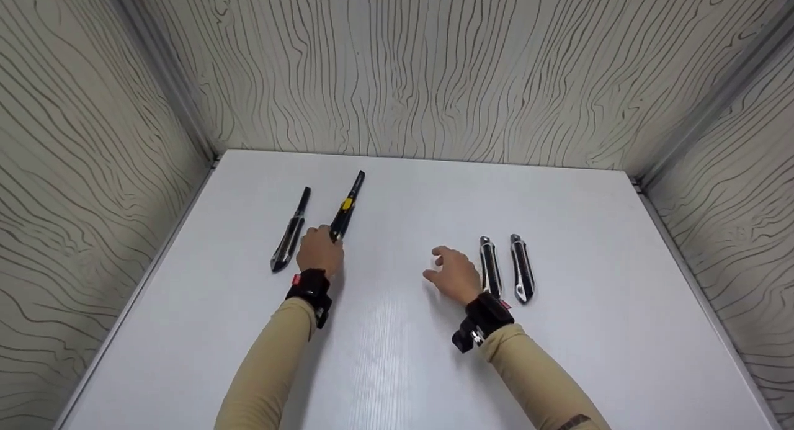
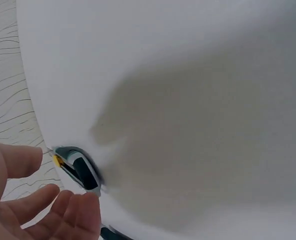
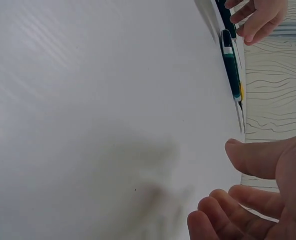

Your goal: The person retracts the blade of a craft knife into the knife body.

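Observation:
Four-part layout aside, a utility knife with a yellow slider (image 1: 347,205) lies on the white table with its dark blade out, pointing to the back. My left hand (image 1: 320,253) is at its near end; in the left wrist view, thumb and fingers stand apart with the knife handle (image 2: 85,170) just past the fingertips. Left of that hand lies another utility knife (image 1: 289,241), blade also out. My right hand (image 1: 458,275) is over the table, thumb spread from loosely bent fingers, holding nothing. Close to its right is a utility knife (image 1: 490,265) with no blade showing.
A further utility knife (image 1: 522,268), no blade showing, lies at the far right of the group. The white table (image 1: 397,343) is bounded by wood-patterned panels (image 1: 397,70) at the back and both sides. Each wrist wears a black strapped camera.

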`<state>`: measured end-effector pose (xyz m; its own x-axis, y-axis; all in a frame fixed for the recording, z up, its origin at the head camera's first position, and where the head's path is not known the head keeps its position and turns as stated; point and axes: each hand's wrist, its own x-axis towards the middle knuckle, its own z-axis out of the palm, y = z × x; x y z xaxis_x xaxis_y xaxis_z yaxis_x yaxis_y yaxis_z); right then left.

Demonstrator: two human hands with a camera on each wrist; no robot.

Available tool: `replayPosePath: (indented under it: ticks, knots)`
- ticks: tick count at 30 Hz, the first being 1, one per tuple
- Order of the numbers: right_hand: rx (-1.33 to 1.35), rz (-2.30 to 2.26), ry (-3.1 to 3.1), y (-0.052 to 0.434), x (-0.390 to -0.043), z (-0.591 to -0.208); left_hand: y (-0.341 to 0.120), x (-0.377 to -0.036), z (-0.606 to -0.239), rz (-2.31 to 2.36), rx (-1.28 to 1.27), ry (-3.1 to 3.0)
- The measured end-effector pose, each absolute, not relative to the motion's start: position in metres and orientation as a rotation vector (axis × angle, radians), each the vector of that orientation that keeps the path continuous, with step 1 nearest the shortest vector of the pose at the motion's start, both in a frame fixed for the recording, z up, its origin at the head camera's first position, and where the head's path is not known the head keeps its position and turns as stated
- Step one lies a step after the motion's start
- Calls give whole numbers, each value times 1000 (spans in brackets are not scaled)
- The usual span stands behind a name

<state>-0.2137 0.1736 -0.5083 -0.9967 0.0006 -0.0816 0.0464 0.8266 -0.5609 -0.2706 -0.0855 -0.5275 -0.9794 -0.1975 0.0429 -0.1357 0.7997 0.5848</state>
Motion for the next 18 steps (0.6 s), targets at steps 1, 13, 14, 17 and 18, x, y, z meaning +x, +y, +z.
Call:
replayPosePath:
  ticks: [1, 13, 14, 17, 18]
  knots:
    - [33, -901, 2924, 172, -214, -509, -87, -273, -530, -914, 283, -2888]
    - [-22, -923, 2854, 160, -217, -506, -86, -283, -532, -837, 336, -2984]
    - [-26, -924, 2849, 160, -217, -506, -86, -283, -532, -851, 342, -2986]
    - [-33, -932, 2834, 161, -218, -506, -85, -285, -532, -858, 344, -2989]
    - [-33, -935, 2832, 161, -219, -507, -85, -286, -532, -851, 342, -2988]
